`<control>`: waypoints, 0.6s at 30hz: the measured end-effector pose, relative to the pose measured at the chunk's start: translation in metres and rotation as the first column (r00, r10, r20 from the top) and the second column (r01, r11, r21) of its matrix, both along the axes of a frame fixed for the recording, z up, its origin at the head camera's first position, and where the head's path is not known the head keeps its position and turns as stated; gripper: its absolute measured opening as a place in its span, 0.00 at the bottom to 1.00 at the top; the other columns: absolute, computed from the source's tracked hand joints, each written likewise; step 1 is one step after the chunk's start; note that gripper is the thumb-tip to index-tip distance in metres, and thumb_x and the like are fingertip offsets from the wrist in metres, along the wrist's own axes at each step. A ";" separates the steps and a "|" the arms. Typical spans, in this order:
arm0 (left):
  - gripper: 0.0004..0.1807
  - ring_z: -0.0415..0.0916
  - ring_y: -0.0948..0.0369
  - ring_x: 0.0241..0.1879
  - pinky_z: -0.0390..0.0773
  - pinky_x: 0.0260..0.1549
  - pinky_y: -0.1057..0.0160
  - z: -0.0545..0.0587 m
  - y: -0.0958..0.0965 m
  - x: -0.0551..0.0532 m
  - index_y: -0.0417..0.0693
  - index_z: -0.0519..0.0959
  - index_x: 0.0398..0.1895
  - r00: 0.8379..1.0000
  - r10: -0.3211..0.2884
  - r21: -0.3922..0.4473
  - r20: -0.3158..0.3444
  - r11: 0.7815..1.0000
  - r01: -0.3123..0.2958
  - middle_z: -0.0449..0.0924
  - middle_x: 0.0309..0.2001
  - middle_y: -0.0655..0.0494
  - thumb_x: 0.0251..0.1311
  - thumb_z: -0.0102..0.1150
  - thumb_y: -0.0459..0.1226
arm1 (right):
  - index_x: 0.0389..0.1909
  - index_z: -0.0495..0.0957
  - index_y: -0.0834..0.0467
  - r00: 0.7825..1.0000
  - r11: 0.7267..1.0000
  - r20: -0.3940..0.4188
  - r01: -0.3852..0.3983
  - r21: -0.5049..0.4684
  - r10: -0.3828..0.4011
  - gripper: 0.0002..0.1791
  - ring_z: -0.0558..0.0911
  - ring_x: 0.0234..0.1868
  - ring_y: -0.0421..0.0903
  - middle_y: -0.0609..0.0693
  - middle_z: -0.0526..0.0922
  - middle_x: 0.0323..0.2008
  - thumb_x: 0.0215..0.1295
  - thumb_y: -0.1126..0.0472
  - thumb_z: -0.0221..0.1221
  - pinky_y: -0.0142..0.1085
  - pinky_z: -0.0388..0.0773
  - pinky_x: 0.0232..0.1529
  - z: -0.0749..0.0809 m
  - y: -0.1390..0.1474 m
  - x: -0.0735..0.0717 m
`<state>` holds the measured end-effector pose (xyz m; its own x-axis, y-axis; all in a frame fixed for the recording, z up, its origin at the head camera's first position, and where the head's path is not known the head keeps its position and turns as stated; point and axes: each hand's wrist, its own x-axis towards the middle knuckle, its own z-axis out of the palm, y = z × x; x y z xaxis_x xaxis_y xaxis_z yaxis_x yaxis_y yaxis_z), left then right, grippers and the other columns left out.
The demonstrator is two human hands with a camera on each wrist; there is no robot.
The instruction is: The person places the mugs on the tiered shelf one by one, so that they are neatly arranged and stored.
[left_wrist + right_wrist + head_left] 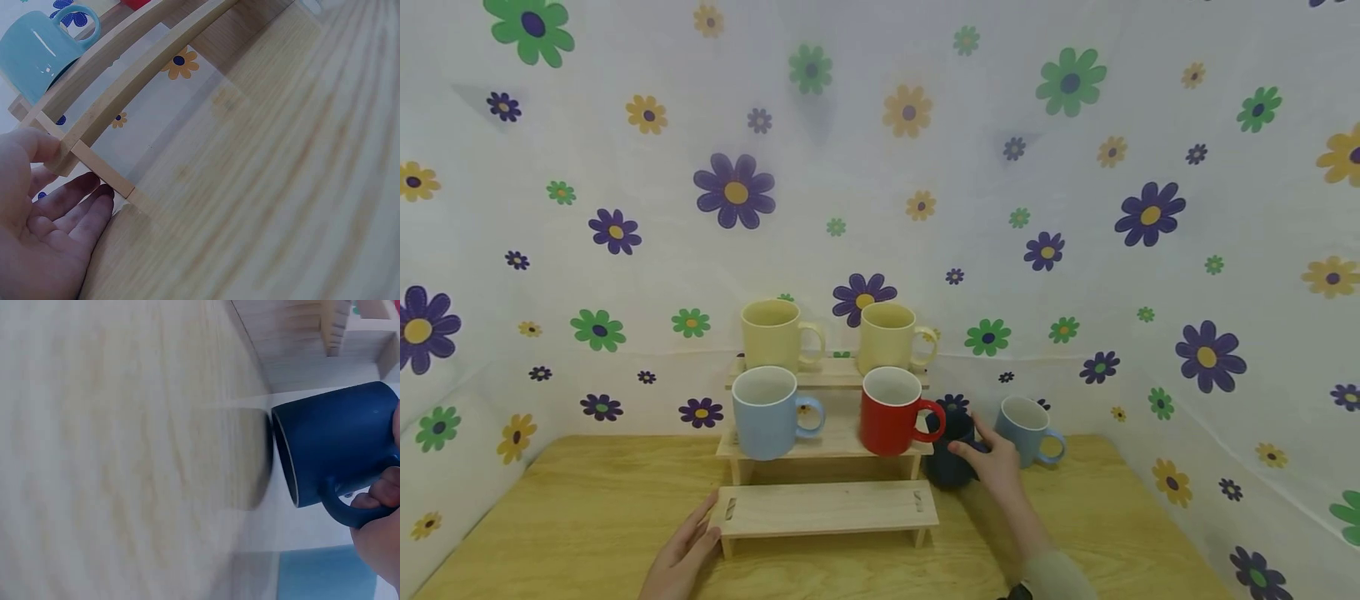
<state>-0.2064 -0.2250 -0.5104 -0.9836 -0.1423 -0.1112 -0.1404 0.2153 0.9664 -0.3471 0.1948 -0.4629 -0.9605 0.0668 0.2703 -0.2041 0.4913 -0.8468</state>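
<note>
My right hand (996,467) grips a dark blue mug (950,458) beside the right end of a stepped wooden shelf (827,508). The right wrist view has this dark blue mug (337,440) upright with its base close over the table, fingers at its handle. At the shelf's left end, my left hand (683,550) holds the corner of the lowest step. In the left wrist view the thumb of my left hand (56,231) lies on the board's end, and other fingers rest by its leg.
Two pale yellow mugs stand on the top step. A light blue mug (765,417) and a red mug (889,414) stand on the middle step. Another blue mug (1022,433) sits on the table (595,500) behind my right hand. A flowered cloth (880,167) surrounds the back and sides.
</note>
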 end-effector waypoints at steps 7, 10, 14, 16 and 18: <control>0.40 0.49 0.39 0.68 0.63 0.61 0.47 -0.002 0.000 0.001 0.46 0.52 0.75 0.999 -0.012 0.031 -0.039 0.999 0.013 0.44 0.74 0.38 0.67 0.50 0.54 | 0.65 0.68 0.62 1.000 1.000 0.017 -0.026 0.017 0.026 0.40 0.67 0.63 0.63 0.63 0.70 0.62 0.52 0.52 0.70 0.54 0.67 0.60 0.012 0.009 0.020; 0.39 0.49 0.39 0.68 0.64 0.61 0.47 -0.003 0.000 0.002 0.45 0.52 0.75 0.999 -0.015 0.030 -0.044 0.999 0.017 0.44 0.74 0.38 0.68 0.50 0.54 | 0.65 0.69 0.59 0.998 0.999 0.052 -0.041 -0.006 0.041 0.39 0.66 0.64 0.63 0.63 0.69 0.63 0.53 0.51 0.69 0.55 0.67 0.60 0.016 0.014 0.028; 0.38 0.50 0.39 0.68 0.65 0.61 0.47 -0.003 0.000 0.002 0.45 0.53 0.75 0.998 -0.013 0.030 -0.059 0.999 0.015 0.45 0.73 0.38 0.68 0.50 0.52 | 0.66 0.68 0.57 0.995 0.997 0.085 -0.057 -0.044 0.061 0.38 0.64 0.66 0.63 0.62 0.67 0.64 0.55 0.52 0.69 0.55 0.68 0.59 0.025 0.022 0.039; 0.37 0.50 0.39 0.68 0.66 0.60 0.48 -0.003 0.000 0.002 0.45 0.53 0.75 0.998 -0.011 0.031 -0.064 0.999 0.013 0.45 0.73 0.37 0.69 0.50 0.52 | 0.66 0.68 0.57 0.993 0.998 0.099 -0.058 -0.036 0.062 0.37 0.64 0.66 0.63 0.62 0.67 0.65 0.55 0.52 0.68 0.54 0.70 0.58 0.030 0.026 0.045; 0.36 0.51 0.40 0.68 0.66 0.60 0.49 -0.003 0.000 0.002 0.45 0.54 0.74 0.998 -0.012 0.040 -0.070 0.999 0.015 0.45 0.73 0.37 0.69 0.50 0.51 | 0.65 0.70 0.57 0.991 0.997 0.111 -0.065 -0.028 0.068 0.36 0.64 0.65 0.63 0.63 0.66 0.65 0.55 0.52 0.69 0.54 0.71 0.57 0.036 0.029 0.051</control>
<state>-0.2043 -0.2245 -0.5133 -0.9909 -0.1261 -0.0481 -0.0702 0.1768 0.9817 -0.2962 0.2238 -0.4272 -0.9871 0.0071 0.1599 -0.1389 0.4584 -0.8778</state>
